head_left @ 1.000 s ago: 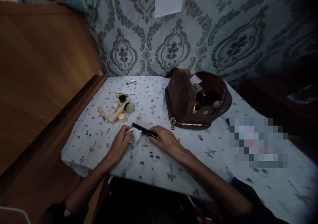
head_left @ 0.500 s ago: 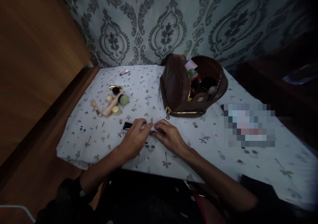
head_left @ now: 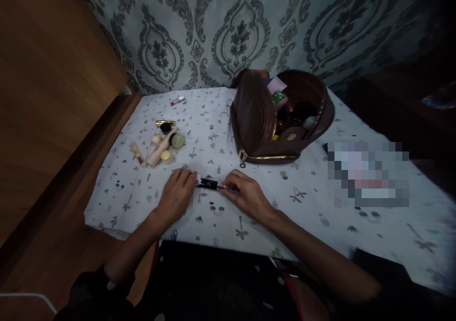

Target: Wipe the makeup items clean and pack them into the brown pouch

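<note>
Between my hands, just above or on the cloth, lies a slim black cosmetic tube (head_left: 208, 183) with a silver band towards its right end. My right hand (head_left: 247, 195) pinches that right end between thumb and fingers. My left hand (head_left: 177, 191) is at the tube's other end, fingers curled. A small whitish piece (head_left: 198, 180), perhaps a wipe, shows at those fingertips; most of it is hidden. Farther left are a beige squeeze tube (head_left: 159, 151), a green-tinted jar (head_left: 177, 141), a small yellow-lidded jar (head_left: 166, 156) and a gold tube (head_left: 166, 123).
An open brown bag (head_left: 252, 117) holding several items stands behind my right hand. A pinkish lip-product tube (head_left: 177, 100) lies at the back, and a short beige tube (head_left: 136, 153) at the left. A blurred-out flat object (head_left: 368, 174) rests at the right. Patterned curtain (head_left: 240, 36) hangs behind.
My left hand has moved left along the black tube, with the whitish piece at its fingertips, uncovering the tube's middle. The right hand keeps its hold at the right end.
</note>
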Demonstrator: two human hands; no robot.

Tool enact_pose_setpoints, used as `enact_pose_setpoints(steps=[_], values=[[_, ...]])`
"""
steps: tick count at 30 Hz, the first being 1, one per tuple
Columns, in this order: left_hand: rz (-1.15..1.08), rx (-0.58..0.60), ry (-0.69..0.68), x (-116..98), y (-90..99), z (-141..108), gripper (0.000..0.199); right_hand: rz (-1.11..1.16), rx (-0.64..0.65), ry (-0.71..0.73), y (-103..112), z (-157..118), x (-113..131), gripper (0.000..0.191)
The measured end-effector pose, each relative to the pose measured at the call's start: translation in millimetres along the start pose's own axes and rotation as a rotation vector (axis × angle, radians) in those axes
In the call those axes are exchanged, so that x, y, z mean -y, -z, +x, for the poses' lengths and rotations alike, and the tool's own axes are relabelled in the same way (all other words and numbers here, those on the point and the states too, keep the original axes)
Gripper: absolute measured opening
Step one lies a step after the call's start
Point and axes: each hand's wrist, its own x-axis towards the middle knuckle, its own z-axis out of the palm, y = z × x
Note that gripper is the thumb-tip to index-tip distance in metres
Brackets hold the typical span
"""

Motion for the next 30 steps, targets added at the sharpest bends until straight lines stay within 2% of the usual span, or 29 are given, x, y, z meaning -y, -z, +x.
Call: enact_pose_setpoints(steps=[5, 9, 11, 14, 18, 21, 25, 30], values=[[0.000, -0.010, 0.134, 30.9, 3.1, -15.5, 0.022, 0.049, -0.008, -0.012, -0.3, -0.4, -2.1, 0.005], [-0.069, -0.041, 0.172, 35.8, 9.6, -14.9, 0.020, 0.068, 0.003, -0.022, -0.8, -1.6, -3.1, 0.007], [-0.088, -0.096, 0.176, 28.1, 16.3, -7.8, 0.022, 0.065, -0.001, -0.014, -0.5, -2.4, -1.9, 0.008], [-0.124, -0.161, 0.120, 2.7, 25.3, 8.6, 0.026, 0.055, -0.008, 0.028, -0.4, -3.2, 0.3, 0.009], [-0.109, -0.018, -0.065, -37.0, 24.8, 28.7, 0.026, 0.032, -0.022, 0.129, -1.4, -4.4, 0.9, 0.010], [-0.029, 0.086, -0.138, -46.2, 18.8, 32.1, 0.021, -0.013, -0.010, 0.154, -1.7, -5.4, 0.1, 0.012], [0.017, 0.091, -0.085, -21.8, 16.0, 18.1, 0.021, -0.045, 0.007, 0.139, -1.0, -5.4, -1.0, 0.012], [0.036, 0.059, 0.117, 26.1, 15.8, -9.0, 0.020, -0.078, -0.014, 0.179, -1.2, -4.3, -3.4, 0.018]])
